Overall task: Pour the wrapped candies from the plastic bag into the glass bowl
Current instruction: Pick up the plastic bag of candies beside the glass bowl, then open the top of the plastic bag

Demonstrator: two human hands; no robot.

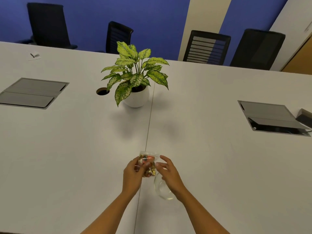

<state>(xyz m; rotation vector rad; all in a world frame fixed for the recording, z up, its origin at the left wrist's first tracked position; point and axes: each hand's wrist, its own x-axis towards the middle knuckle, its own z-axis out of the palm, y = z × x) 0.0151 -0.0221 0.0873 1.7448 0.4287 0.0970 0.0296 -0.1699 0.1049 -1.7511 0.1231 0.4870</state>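
Note:
A clear plastic bag holding several wrapped candies in gold and orange is held up above the white table. My left hand grips the bag from the left side. My right hand is at the bag's right edge with fingers spread, the thumb and fingertips touching the plastic. A clear glass bowl stands on the table just below and to the right of the bag, partly hidden under my right hand and wrist. The bowl looks empty.
A potted plant in a white pot stands further back at the table's middle. Grey cable hatches are set into the table left and right. Black chairs line the far side.

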